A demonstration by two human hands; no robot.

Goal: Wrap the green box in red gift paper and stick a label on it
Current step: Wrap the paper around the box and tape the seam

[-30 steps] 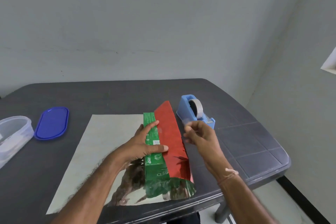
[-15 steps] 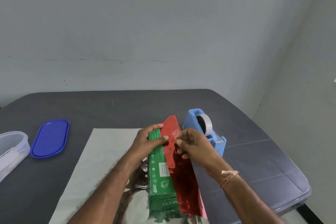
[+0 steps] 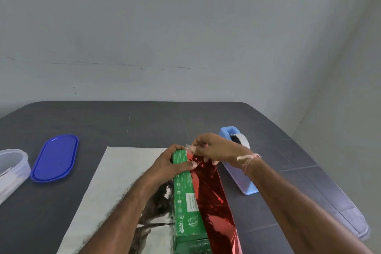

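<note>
tabletop (image 3: 144, 121), green box (image 3: 185, 202) end under left hand (image 3: 171, 167)

- left hand (image 3: 171, 166) curled round far end of green box (image 3: 186, 198), thumb across its top
- right hand (image 3: 214, 148) pinches a clear tape strip (image 3: 188, 147), fingertips bunched
- forearms converge from below, hands close together

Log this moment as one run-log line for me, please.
step: taping red paper onto green box | left hand: grips green box | right hand: pinches tape piece at box's far end
</note>
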